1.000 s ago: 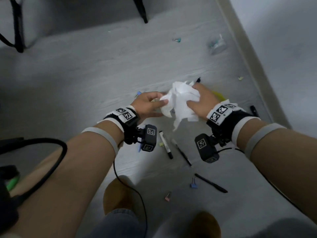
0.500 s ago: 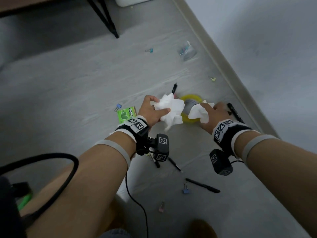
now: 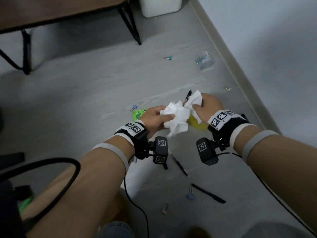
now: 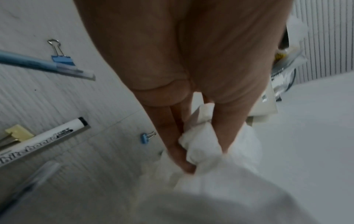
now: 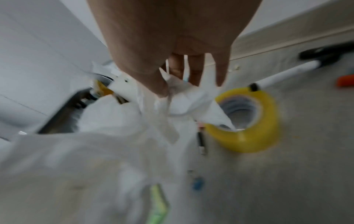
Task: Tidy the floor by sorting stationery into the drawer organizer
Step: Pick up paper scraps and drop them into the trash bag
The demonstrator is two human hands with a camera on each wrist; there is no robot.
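Both hands hold a crumpled white tissue above the grey floor. My left hand grips its left bulk between thumb and fingers; the tissue bunches between those fingers in the left wrist view. My right hand pinches the upper right end, where the tissue hangs blurred. Under the hands lie a yellow tape roll, partly hidden as a tape roll in the head view, and a green packet. Black pens and binder clips lie scattered nearer me. No drawer organizer shows.
A white whiteboard marker, a blue pen and blue clips lie left of my left hand. A clear clip container sits by the skirting board. A table leg and white bin stand far off.
The two hands had pulled apart with the tissue stretched over the tape roll; now they are close again, bunching the tissue. The head view has tilted up, showing more of the far floor.
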